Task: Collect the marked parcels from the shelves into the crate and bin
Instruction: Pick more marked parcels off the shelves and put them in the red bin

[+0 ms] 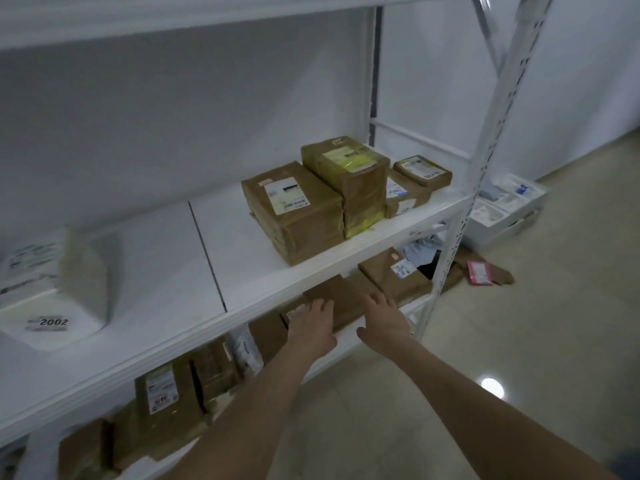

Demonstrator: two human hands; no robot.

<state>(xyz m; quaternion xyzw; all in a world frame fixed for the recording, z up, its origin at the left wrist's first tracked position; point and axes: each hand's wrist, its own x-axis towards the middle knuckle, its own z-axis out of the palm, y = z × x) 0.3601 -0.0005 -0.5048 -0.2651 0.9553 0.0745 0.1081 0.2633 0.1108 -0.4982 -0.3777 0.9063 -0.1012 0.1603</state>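
Both my arms reach to the lower shelf of a white rack. My left hand (313,323) lies with spread fingers on the left part of a flat brown cardboard parcel (343,299). My right hand (382,318) is at the parcel's right side, fingers apart. Whether either hand grips the parcel is unclear. On the middle shelf (242,258) stand a large brown box (294,213), a box with yellow tape (349,174) and two small boxes (415,183). No crate or bin is in view.
More brown parcels (169,403) line the lower shelf at left, another one (394,271) at right. A white bag marked 2002 (52,289) sits at the far left. A rack upright (460,202) stands to the right. White foam packaging (505,209) and a pink packet (479,271) lie on the floor.
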